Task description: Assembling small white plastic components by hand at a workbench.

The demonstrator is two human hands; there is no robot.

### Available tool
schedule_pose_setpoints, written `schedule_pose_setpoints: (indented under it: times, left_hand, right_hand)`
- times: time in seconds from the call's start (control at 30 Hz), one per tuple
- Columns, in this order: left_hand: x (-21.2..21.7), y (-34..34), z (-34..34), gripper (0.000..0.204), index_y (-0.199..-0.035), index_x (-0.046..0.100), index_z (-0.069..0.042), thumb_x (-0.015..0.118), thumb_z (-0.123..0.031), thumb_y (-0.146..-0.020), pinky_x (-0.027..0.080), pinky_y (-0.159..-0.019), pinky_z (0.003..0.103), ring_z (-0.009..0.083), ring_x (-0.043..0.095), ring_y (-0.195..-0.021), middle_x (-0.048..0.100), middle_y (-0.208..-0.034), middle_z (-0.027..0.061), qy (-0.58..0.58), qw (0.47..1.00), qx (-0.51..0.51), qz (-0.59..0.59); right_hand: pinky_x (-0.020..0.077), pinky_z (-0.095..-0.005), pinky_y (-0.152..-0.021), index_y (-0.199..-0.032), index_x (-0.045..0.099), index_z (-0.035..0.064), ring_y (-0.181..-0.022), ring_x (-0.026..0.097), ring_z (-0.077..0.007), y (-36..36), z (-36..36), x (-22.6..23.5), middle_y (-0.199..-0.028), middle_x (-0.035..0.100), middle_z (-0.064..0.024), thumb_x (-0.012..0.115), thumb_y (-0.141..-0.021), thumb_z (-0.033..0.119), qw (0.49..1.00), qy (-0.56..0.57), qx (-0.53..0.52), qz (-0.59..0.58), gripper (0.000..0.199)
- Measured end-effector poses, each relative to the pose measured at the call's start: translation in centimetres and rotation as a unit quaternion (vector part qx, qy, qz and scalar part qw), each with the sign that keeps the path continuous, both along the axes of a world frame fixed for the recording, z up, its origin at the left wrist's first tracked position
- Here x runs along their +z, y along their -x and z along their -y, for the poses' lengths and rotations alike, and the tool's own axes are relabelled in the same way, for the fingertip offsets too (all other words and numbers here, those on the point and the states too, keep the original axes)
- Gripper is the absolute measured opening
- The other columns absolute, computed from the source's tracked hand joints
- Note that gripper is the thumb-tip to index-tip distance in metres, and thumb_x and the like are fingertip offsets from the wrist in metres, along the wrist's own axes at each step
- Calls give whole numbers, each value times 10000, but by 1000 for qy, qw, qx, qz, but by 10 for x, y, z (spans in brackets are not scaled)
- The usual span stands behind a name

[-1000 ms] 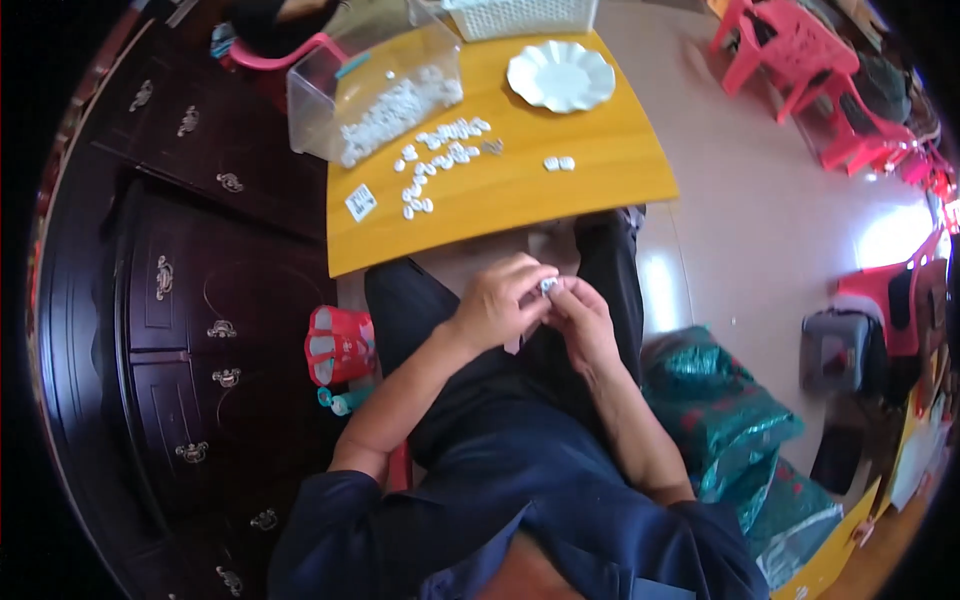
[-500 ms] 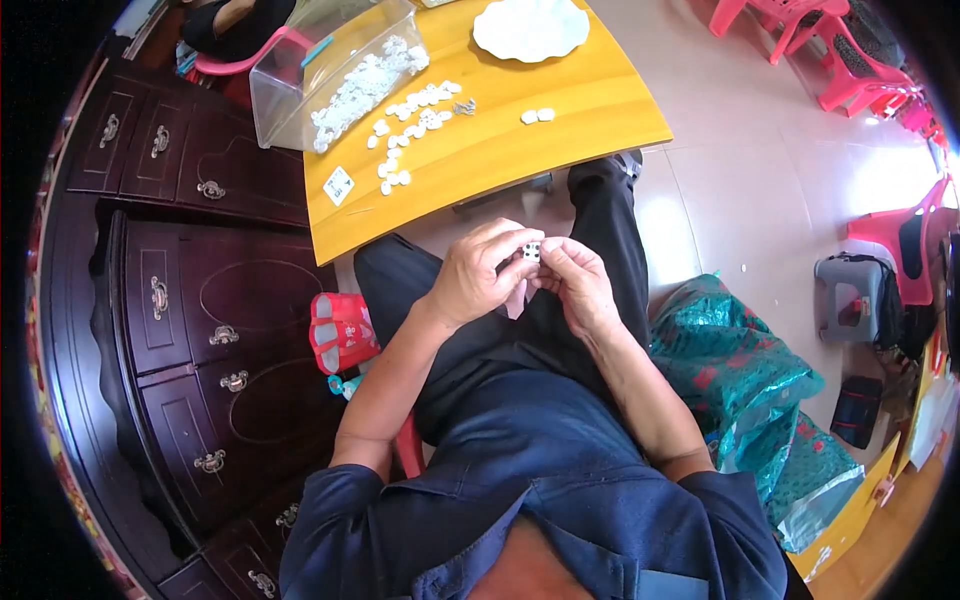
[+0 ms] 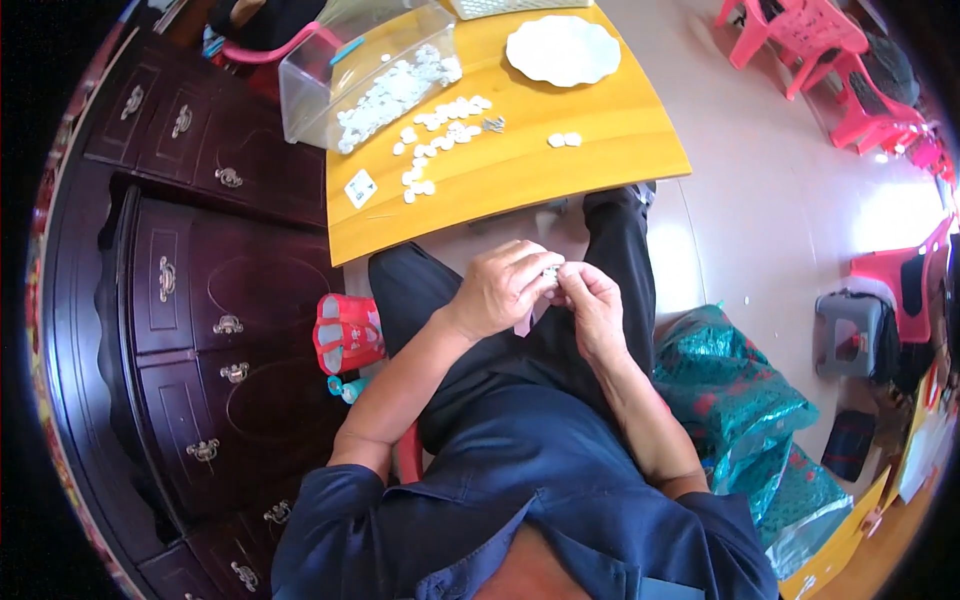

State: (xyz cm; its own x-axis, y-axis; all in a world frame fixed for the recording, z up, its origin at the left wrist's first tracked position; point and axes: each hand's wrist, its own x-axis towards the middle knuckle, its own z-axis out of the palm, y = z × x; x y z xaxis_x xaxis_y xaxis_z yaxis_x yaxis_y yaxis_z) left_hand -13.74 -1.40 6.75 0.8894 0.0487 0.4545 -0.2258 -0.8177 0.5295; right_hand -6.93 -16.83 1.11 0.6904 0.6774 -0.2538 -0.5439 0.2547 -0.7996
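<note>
Above my lap, my left hand (image 3: pixel 500 290) and my right hand (image 3: pixel 594 300) meet at the fingertips. Pinched between them is a small white piece with dark spots (image 3: pixel 551 274), mostly covered by the fingers. A pink strip (image 3: pixel 524 324) hangs below my left hand; whether it is gripped there I cannot tell. Beyond the hands, on the yellow table (image 3: pixel 620 140), lie several small white rounded pieces (image 3: pixel 421 162) in loose rows. Two more white pieces (image 3: pixel 564 140) sit apart to the right, and a little heap of grey bits (image 3: pixel 494 125) lies between.
A clear plastic bin (image 3: pixel 305 105) with many white pieces stands at the table's far left, near a white scalloped plate (image 3: pixel 562 50) and a small printed card (image 3: pixel 360 188). Dark drawers (image 3: pixel 230 290) line the left. A red bag (image 3: pixel 348 335) and green sacks (image 3: pixel 735 375) flank my legs.
The whole view has shifted slightly, so table and hands sit further right and lower. The small piece has turned between my fingertips, and its spotted face shows less.
</note>
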Motion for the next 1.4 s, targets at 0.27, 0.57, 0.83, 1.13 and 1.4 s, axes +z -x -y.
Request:
schedule_pose_setpoints:
  times: [0.27, 0.57, 0.83, 1.13, 1.4]
  left_hand:
    - [-22, -3, 1, 163, -987, 684, -29, 711, -129, -861, 552, -715, 392, 295, 678, -810, 675, -881, 109, 22, 997, 6, 75]
    - [-17, -1, -24, 274, -1089, 688, -35, 734, -200, -875, 554, -737, 393, 308, 684, -825, 682, -924, 118, 100, 994, 7, 36]
    - [-25, -43, -96, 473, -1355, 557, -43, 646, -196, -916, 536, -776, 490, 397, 659, -901, 633, -1061, 204, -4, 974, 226, -28]
    - [-33, -86, -116, 419, -1323, 576, -54, 597, -234, -945, 544, -786, 478, 368, 666, -949, 624, -1092, 201, -95, 963, 229, -105]
    - [-41, -83, -114, 370, -1268, 623, -79, 608, -251, -940, 534, -759, 468, 340, 655, -931, 613, -1060, 176, -137, 958, 241, -78]
  right_hand:
    - [455, -217, -674, -962, 719, 24, -700, 568, -73, -2, 4, -8, -811, 681, -9, 633, -1015, 173, 999, 14, -41, 22, 181]
    - [428, -208, -665, -946, 712, 12, -717, 558, -61, -17, -22, 6, -802, 665, 2, 618, -1028, 172, 992, 47, -8, 120, 203]
    - [542, -423, -707, -915, 711, 23, -772, 706, -365, -122, -62, 47, -782, 696, -199, 566, -970, 304, 783, 361, -36, 505, 321]
    - [524, -485, -750, -869, 716, 29, -811, 672, -430, -191, -76, 39, -829, 689, -232, 609, -940, 309, 678, 453, -30, 578, 308]
    - [517, -520, -801, -855, 688, 11, -859, 668, -453, -195, -98, 53, -865, 693, -262, 572, -958, 326, 620, 515, 28, 592, 351]
